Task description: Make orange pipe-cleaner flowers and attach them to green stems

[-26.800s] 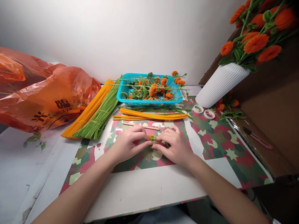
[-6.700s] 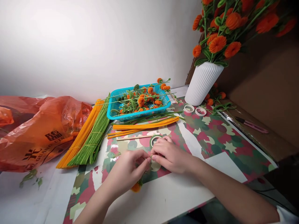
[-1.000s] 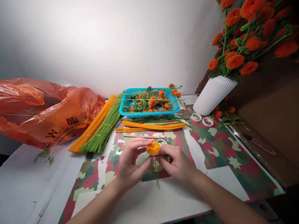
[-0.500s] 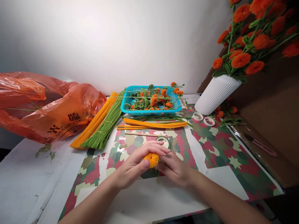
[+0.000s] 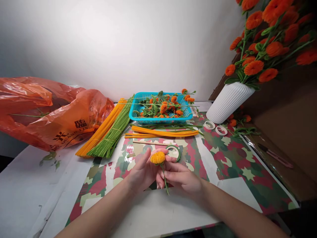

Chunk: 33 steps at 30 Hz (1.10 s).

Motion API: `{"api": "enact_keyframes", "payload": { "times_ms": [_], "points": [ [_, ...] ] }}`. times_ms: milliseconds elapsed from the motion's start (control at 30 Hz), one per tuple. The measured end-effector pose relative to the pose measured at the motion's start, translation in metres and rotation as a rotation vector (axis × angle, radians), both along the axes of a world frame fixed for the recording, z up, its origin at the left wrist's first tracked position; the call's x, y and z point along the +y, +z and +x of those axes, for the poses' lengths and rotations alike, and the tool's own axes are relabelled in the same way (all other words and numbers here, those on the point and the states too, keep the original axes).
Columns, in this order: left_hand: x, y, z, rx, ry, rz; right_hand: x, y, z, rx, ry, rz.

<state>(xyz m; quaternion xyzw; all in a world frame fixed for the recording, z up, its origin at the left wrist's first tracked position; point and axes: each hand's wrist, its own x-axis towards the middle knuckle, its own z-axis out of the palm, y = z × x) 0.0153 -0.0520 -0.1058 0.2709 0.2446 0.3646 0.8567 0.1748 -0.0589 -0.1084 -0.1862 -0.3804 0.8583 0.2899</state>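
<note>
A yellow fuzzy flower (image 5: 158,158) with a short green stem is held between my hands, its head up and its stem slanting down. My left hand (image 5: 145,172) is palm up with the thumb raised, its fingers behind and under the flower head. My right hand (image 5: 182,177) pinches the green stem just below the head. Right behind the hands lies a roll of green tape (image 5: 173,153), partly covered by fingertips. A thin wooden stick (image 5: 148,142) lies beside the roll.
Behind are yellow stems (image 5: 168,133) and a blue basket (image 5: 160,121) of orange flowers. Bundled green stems (image 5: 111,132) and an orange plastic bag (image 5: 71,122) stand left. To the right are a white vase (image 5: 229,102), white tape rolls (image 5: 221,130) and a pink cutter (image 5: 276,155).
The yellow flower has tipped upright, so its side and stem now show. My left hand has rolled open to palm up, and my right fingers have moved down onto the stem.
</note>
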Motion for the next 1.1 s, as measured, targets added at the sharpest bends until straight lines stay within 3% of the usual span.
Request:
{"api": "enact_keyframes", "payload": {
  "times_ms": [233,467,667,833,1100],
  "points": [
    [-0.001,0.002,0.002,0.019,0.075,0.095,-0.001,0.0,-0.002,0.033,0.009,-0.044],
    [-0.001,0.007,0.006,0.171,0.197,0.107,-0.002,-0.009,-0.003,0.098,0.019,-0.065],
    [-0.001,0.0,0.011,0.139,0.14,0.043,-0.003,-0.003,-0.004,0.099,-0.002,-0.152],
    [-0.001,-0.004,0.014,0.101,0.166,-0.029,-0.001,0.003,-0.001,0.075,-0.016,-0.195],
    [-0.003,-0.008,0.012,0.083,0.127,-0.033,0.0,-0.003,0.001,0.068,-0.005,-0.299]
  ]
}}
